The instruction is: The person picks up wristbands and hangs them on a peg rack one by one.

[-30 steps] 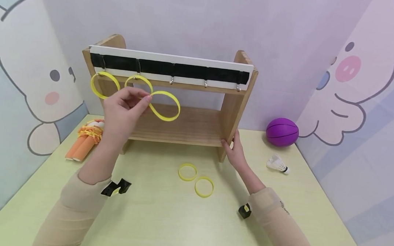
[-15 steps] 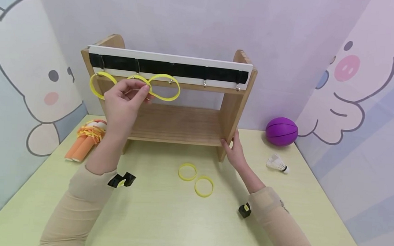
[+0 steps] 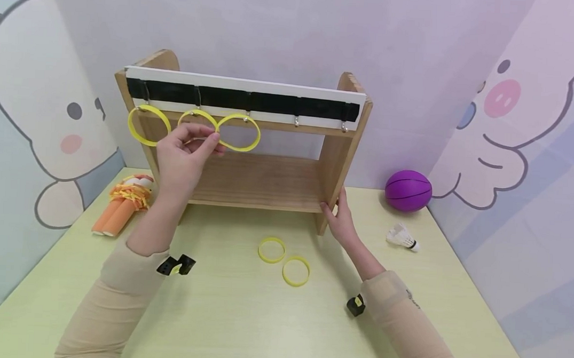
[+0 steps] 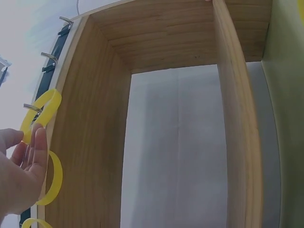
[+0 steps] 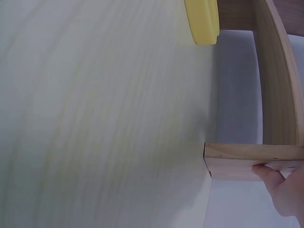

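My left hand (image 3: pixel 184 153) pinches a thin yellow ring (image 3: pixel 240 149) between thumb and fingertips. The ring overlaps the third metal hook (image 3: pixel 246 118) of the hook strip. In the left wrist view, that hook (image 4: pixel 32 108) crosses the band of the held ring (image 4: pixel 53 105). Two more yellow rings hang on the hooks to its left, the first ring (image 3: pixel 132 129) at the end and the second ring (image 3: pixel 194 111) partly behind my fingers. My right hand (image 3: pixel 344 224) grips the lower right side of the wooden shelf (image 3: pixel 342 165), its thumb (image 5: pixel 268 175) at the panel edge.
Two yellow rings, one ring (image 3: pixel 271 260) beside another ring (image 3: pixel 295 284), lie on the table (image 3: pixel 242 326) before the shelf. An orange doll (image 3: pixel 122 206) lies at left. A purple ball (image 3: pixel 408 190) and a shuttlecock (image 3: pixel 402 237) are at right. Two hooks right of the held ring carry nothing.
My left hand has raised the pinched ring from below the third hook, tilted it upward, then lowered it slightly over that hook. My right hand stays on the shelf's side.
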`<action>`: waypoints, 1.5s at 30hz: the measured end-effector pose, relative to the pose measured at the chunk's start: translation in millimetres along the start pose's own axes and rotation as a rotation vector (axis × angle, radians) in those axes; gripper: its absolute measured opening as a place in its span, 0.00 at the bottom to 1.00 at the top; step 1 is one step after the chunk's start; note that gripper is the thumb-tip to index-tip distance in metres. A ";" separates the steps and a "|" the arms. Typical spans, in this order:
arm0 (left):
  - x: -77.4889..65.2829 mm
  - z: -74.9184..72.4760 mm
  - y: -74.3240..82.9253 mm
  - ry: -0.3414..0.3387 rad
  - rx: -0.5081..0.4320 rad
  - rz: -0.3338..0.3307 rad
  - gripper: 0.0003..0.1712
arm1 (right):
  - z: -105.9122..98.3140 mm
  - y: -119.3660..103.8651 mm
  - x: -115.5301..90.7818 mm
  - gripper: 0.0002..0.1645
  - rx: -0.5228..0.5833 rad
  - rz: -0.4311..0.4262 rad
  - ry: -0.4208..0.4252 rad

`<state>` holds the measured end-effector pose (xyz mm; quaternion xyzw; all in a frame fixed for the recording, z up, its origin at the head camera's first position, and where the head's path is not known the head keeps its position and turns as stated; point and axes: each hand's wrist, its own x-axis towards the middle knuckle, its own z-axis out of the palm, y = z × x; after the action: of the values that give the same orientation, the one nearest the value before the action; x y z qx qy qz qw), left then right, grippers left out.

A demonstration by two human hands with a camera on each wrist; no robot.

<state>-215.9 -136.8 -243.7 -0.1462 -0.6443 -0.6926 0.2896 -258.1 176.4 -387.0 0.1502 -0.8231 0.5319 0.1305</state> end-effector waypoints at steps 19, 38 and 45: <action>-23.1 1.1 -18.9 -0.127 0.172 0.021 0.12 | -0.1 1.0 0.2 0.42 -0.001 -0.022 -0.005; -57.1 9.9 -63.5 -0.432 0.420 0.060 0.12 | 0.3 2.6 0.9 0.42 -0.010 -0.021 -0.001; -65.6 7.3 -84.6 -0.605 0.549 -0.050 0.19 | -0.2 1.7 1.1 0.43 -0.011 -0.012 0.000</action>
<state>-215.2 -115.6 -348.9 -0.2448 -0.8648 -0.4273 0.0981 -259.7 177.1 -387.9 0.1542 -0.8251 0.5266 0.1345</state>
